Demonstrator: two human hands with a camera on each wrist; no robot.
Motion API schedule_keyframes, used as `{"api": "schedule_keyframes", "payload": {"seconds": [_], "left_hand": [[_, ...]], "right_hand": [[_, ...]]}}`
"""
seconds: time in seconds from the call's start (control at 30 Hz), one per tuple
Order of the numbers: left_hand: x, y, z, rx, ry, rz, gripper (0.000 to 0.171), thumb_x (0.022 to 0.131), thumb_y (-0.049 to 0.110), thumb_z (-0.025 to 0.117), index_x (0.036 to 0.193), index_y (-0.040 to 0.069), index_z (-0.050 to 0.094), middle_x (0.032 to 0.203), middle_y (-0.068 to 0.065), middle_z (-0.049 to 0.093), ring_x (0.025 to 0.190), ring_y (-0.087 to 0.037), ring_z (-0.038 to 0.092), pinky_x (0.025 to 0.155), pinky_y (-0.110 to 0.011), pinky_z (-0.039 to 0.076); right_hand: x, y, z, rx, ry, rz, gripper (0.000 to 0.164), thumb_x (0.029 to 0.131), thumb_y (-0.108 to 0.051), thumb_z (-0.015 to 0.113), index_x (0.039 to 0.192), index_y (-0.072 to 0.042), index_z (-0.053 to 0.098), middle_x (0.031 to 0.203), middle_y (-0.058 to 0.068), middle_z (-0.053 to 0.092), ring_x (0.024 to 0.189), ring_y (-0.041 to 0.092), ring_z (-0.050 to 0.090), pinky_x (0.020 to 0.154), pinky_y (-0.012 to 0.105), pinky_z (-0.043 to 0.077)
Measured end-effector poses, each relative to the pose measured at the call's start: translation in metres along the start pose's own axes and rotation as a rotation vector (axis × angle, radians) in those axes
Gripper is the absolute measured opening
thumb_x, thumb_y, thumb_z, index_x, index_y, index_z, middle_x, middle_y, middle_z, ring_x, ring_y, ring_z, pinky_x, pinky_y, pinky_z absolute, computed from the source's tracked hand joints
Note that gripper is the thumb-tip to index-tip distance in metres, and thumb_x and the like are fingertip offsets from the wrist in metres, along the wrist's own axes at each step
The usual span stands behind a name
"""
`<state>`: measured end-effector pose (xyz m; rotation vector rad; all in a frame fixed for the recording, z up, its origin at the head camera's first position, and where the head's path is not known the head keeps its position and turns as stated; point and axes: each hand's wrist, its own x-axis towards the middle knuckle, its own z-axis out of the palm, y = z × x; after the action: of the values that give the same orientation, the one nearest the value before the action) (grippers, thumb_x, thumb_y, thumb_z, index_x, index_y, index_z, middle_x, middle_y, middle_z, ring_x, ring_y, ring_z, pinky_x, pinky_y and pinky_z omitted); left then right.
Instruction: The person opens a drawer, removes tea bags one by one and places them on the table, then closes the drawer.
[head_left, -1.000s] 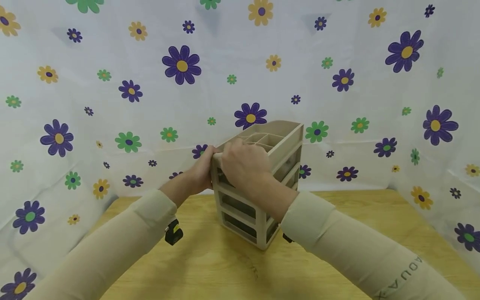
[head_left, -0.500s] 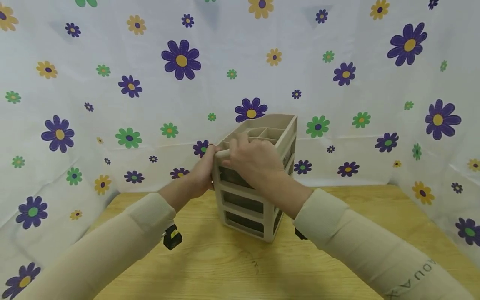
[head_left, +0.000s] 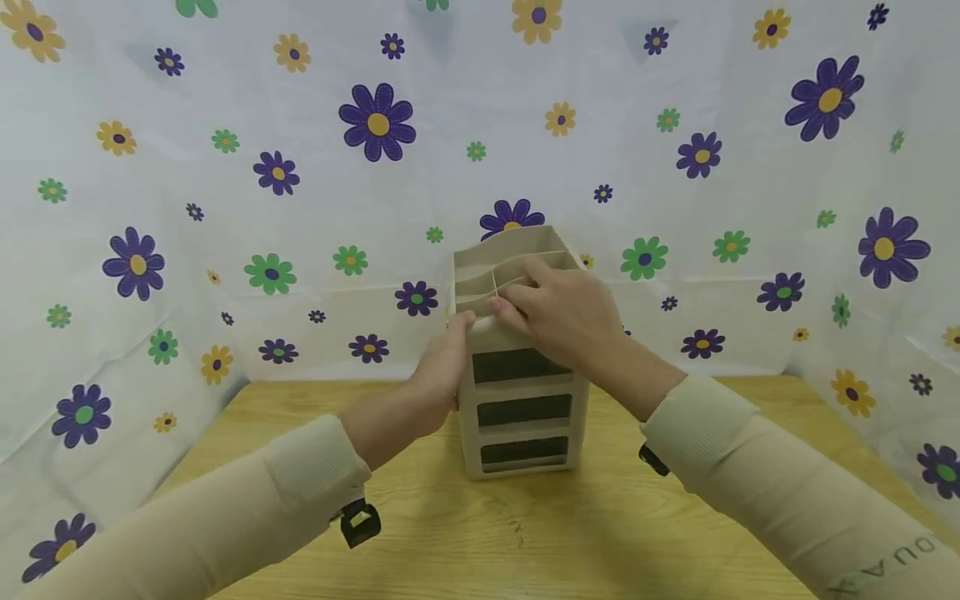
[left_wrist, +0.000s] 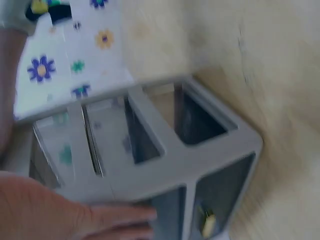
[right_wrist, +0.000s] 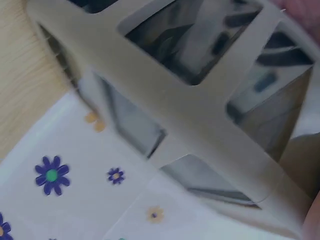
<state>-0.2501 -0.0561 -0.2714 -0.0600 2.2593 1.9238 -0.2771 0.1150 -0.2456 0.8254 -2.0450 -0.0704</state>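
A beige desktop drawer organizer (head_left: 523,396) stands upright on the wooden table in the head view, its narrow, dark-windowed face toward me. Curved dividers split its open top tray. My left hand (head_left: 437,371) grips the near left top corner, thumb on the rim. In the left wrist view, that hand's fingers (left_wrist: 120,214) lie along the organizer's side. My right hand (head_left: 573,312) holds the top at the right, its fingers reaching in over the tray and dividers. Only a sliver of the right hand (right_wrist: 306,11) shows in the right wrist view, so its grip is hidden there.
The wooden table (head_left: 420,542) extends around the organizer. Behind it and at both sides hangs a white flower-printed cloth (head_left: 660,217). Black wrist devices hang under both sleeves, such as the left device (head_left: 361,522).
The organizer has turned from an angled stance, with a corner toward me, to facing me squarely. Its right side has swung out of sight. My right hand has moved right, still on the top.
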Motion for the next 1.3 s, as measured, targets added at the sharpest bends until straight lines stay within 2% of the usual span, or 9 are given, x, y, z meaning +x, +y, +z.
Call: {"api": "schedule_keyframes", "payload": {"seconds": [0.17, 0.3, 0.47, 0.63, 0.8, 0.87, 1.07, 1.17, 1.3], "left_hand": [[-0.019, 0.002, 0.018, -0.058, 0.047, -0.027, 0.052, 0.088, 0.058, 0.034, 0.111, 0.015, 0.050, 0.115, -0.007, 0.050, 0.101, -0.025, 0.049, 0.087, -0.039, 0.042], [-0.032, 0.006, 0.036, -0.068, 0.079, -0.053, 0.065, 0.087, 0.060, 0.036, 0.128, 0.010, 0.035, 0.121, -0.009, 0.042, 0.106, -0.026, 0.043, 0.094, -0.040, 0.036], [-0.041, 0.010, 0.054, -0.033, 0.152, -0.126, 0.090, 0.084, 0.064, 0.036, 0.145, 0.007, 0.002, 0.138, -0.013, 0.028, 0.119, -0.030, 0.031, 0.103, -0.048, 0.027], [-0.044, 0.011, 0.059, -0.019, 0.140, -0.121, 0.094, 0.083, 0.066, 0.037, 0.145, 0.007, -0.003, 0.145, -0.015, 0.019, 0.128, -0.032, 0.023, 0.106, -0.051, 0.023], [-0.044, 0.005, 0.040, -0.042, 0.003, -0.098, 0.085, 0.084, 0.065, 0.042, 0.143, 0.009, 0.015, 0.145, -0.011, 0.022, 0.130, -0.033, 0.024, 0.106, -0.057, 0.025], [-0.042, 0.004, 0.029, -0.020, -0.004, -0.087, 0.082, 0.085, 0.062, 0.042, 0.143, 0.010, 0.017, 0.149, -0.010, 0.017, 0.133, -0.034, 0.019, 0.105, -0.060, 0.024], [-0.015, 0.012, -0.012, 0.116, 0.137, -0.025, 0.063, 0.091, 0.051, 0.037, 0.136, 0.008, 0.030, 0.129, -0.014, 0.040, 0.118, -0.032, 0.038, 0.092, -0.057, 0.041], [0.011, 0.022, -0.034, 0.234, 0.253, 0.061, 0.057, 0.093, 0.049, 0.034, 0.130, 0.006, 0.036, 0.126, -0.013, 0.042, 0.116, -0.030, 0.040, 0.093, -0.049, 0.041], [0.049, 0.034, -0.059, 0.423, 0.390, 0.253, 0.060, 0.094, 0.050, 0.034, 0.132, 0.004, 0.034, 0.126, -0.015, 0.044, 0.114, -0.029, 0.041, 0.095, -0.043, 0.041]], "right_hand": [[-0.007, 0.013, 0.008, 0.090, 0.169, -0.078, 0.040, 0.094, -0.033, 0.037, 0.064, -0.016, 0.057, 0.066, -0.001, 0.040, 0.047, 0.011, 0.029, 0.037, 0.025, 0.025], [-0.011, 0.027, 0.012, 0.202, 0.261, -0.113, 0.038, 0.088, -0.029, 0.038, 0.059, -0.015, 0.057, 0.062, -0.002, 0.044, 0.047, 0.011, 0.031, 0.036, 0.026, 0.027], [-0.013, 0.041, 0.009, 0.347, 0.194, -0.079, 0.033, 0.084, -0.027, 0.040, 0.054, -0.019, 0.050, 0.058, -0.005, 0.039, 0.048, 0.010, 0.030, 0.038, 0.028, 0.027], [-0.013, 0.045, 0.005, 0.363, 0.129, -0.043, 0.032, 0.082, -0.023, 0.037, 0.050, -0.023, 0.038, 0.055, -0.007, 0.033, 0.048, 0.011, 0.026, 0.040, 0.030, 0.023], [-0.014, 0.044, 0.005, 0.336, 0.121, -0.046, 0.032, 0.082, -0.023, 0.035, 0.051, -0.022, 0.037, 0.055, -0.006, 0.032, 0.049, 0.011, 0.026, 0.043, 0.031, 0.023], [-0.016, 0.045, 0.006, 0.323, 0.117, -0.043, 0.032, 0.083, -0.024, 0.034, 0.051, -0.021, 0.038, 0.055, -0.006, 0.032, 0.049, 0.011, 0.026, 0.044, 0.031, 0.023], [-0.017, 0.045, 0.007, 0.303, 0.126, -0.030, 0.033, 0.083, -0.024, 0.033, 0.052, -0.021, 0.040, 0.055, -0.005, 0.033, 0.050, 0.011, 0.026, 0.044, 0.031, 0.023], [-0.017, 0.044, 0.008, 0.299, 0.152, -0.018, 0.033, 0.083, -0.024, 0.034, 0.051, -0.021, 0.040, 0.054, -0.006, 0.033, 0.050, 0.011, 0.027, 0.045, 0.031, 0.023], [-0.016, 0.042, 0.010, 0.296, 0.199, 0.005, 0.032, 0.081, -0.024, 0.034, 0.050, -0.021, 0.041, 0.053, -0.006, 0.033, 0.049, 0.011, 0.026, 0.046, 0.031, 0.023]]}}
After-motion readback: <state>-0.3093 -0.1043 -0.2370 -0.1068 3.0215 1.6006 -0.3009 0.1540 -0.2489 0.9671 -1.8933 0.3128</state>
